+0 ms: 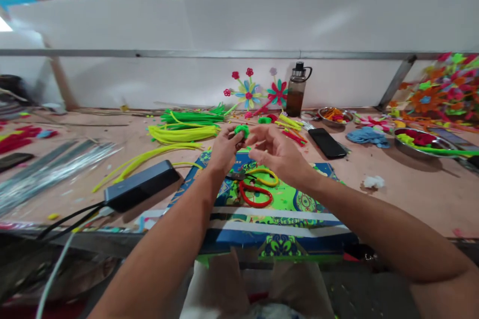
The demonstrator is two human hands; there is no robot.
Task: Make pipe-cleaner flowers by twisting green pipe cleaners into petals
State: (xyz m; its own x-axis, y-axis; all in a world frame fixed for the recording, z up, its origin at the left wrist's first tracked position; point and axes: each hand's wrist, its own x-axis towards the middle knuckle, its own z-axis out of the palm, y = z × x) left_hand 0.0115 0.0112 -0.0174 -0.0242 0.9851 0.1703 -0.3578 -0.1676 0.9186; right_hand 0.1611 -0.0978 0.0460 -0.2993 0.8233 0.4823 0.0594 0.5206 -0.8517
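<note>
My left hand (226,147) pinches a small curled piece of green pipe cleaner (242,131) above the board. Close beside it on the right, my right hand (276,152) has its fingers bent and apart, with nothing visible in them. Below both hands lie scissors with one yellow and one red handle (258,201), on a blue and green patterned board (284,214). To the left of my left hand are a bundle of yellow pipe cleaners (181,134) and a bundle of green ones (194,118).
A dark power bank (142,186) with cables sits left of the board. Behind stand a drink bottle (296,90) and pipe-cleaner flowers (248,93). On the right are a phone (327,143), a blue cloth (368,137) and a metal bowl (422,151) of coloured pieces.
</note>
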